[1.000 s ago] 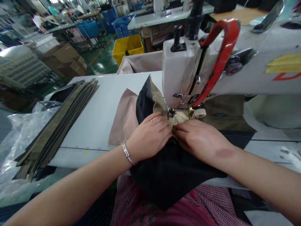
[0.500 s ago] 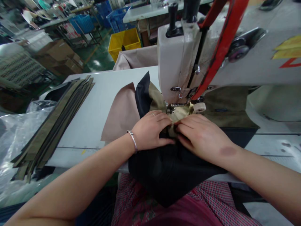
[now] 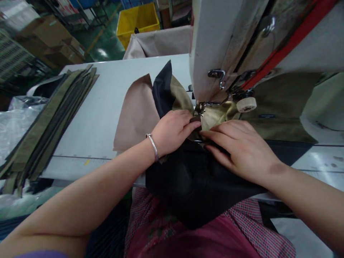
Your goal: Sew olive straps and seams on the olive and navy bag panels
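My left hand, with a bracelet at its wrist, pinches a folded dark edge of the fabric just in front of the presser foot. To its right, my right hand is closed on the same fabric, fingertips close to the left thumb. The fabric has a black side that hangs over the table's front edge and an olive side that shows around the foot. A sewing machine head stands over the work. Left of my left hand lies a pinkish-beige cloth piece.
A stack of olive and dark fabric strips lies along the table's left end, beside clear plastic. Olive cloth extends under the machine arm on the right. Behind are a yellow crate and cardboard boxes.
The view has moved closer to the machine. My left thumb has moved up from lying stretched on the black cloth to pinching the folded edge by the foot. The right hand stays on the fabric.
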### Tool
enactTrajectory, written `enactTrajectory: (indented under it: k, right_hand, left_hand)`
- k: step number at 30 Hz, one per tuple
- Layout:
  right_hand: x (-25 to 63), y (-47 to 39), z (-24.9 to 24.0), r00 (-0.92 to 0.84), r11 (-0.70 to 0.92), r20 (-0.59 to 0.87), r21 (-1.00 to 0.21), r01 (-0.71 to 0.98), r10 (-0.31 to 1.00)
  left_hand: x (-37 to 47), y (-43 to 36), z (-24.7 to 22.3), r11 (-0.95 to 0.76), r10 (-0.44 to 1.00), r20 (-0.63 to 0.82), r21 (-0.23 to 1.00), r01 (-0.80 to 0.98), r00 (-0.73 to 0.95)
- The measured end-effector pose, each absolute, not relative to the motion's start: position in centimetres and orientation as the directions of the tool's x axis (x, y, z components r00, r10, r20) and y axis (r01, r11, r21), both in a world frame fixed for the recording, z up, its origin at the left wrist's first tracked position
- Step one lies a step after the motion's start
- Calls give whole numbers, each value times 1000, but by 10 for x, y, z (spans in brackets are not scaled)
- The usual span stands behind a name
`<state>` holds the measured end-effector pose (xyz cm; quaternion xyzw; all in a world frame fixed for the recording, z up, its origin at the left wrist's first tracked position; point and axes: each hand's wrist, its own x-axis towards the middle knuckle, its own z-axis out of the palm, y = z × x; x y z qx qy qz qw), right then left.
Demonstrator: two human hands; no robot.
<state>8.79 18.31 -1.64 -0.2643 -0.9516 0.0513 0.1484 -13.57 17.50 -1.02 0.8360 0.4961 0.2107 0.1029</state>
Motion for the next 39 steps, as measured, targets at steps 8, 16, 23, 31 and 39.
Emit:
enactTrajectory:
  k: [8,16,23,31,39]
  right_hand:
    - [86,185,-15,-850,866,167,-124,484,499]
    - [86,187,-14,-859,878,185,-125,462,478]
    - [86,187,-14,-862,881,184,-128,456,473]
    - [84,187,-13,-865,880,173,-161,447,471]
    - [85,184,-16,-840,875,263,-237,421,475]
  left_hand:
    - [-131,174,-13,-520,852,325,443,730,410]
    - [-130,181,-10,-458,888,262,434,776,377]
    - [-128,182,-9,-454,890,262,438,776,373]
    - [-126,182,-10,-449,893,259,448,773,368]
    - [-128,181,-14,-475,879,277,445,759,388]
